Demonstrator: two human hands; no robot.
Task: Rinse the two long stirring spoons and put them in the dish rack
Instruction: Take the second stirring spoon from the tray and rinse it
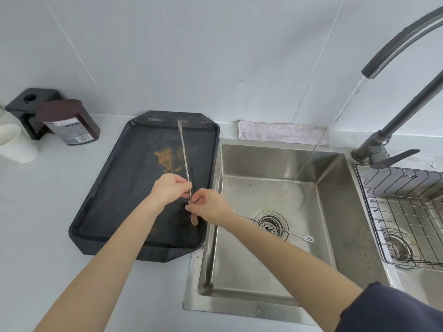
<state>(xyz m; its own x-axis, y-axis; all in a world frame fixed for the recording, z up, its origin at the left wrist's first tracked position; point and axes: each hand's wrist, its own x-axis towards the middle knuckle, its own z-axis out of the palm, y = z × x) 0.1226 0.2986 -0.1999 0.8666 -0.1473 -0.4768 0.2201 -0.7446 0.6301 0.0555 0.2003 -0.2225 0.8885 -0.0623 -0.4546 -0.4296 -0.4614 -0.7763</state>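
step: picking up spoon 1 (185, 164) over black tray (100, 212) | L hand (167, 190) + R hand (208, 204) both pinch its twisted stem | spoon 2 (282, 230) in sink (335, 200), right of R hand | next: carry right under running water (318, 137), needs firm pinch

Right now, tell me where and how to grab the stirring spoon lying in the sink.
Take the stirring spoon by its thin stem just right of the drain, pinching from above. It lies flat on the sink floor, slanting toward the forked end at the front right, with open floor either side. Part of its length is hidden behind the right forearm.
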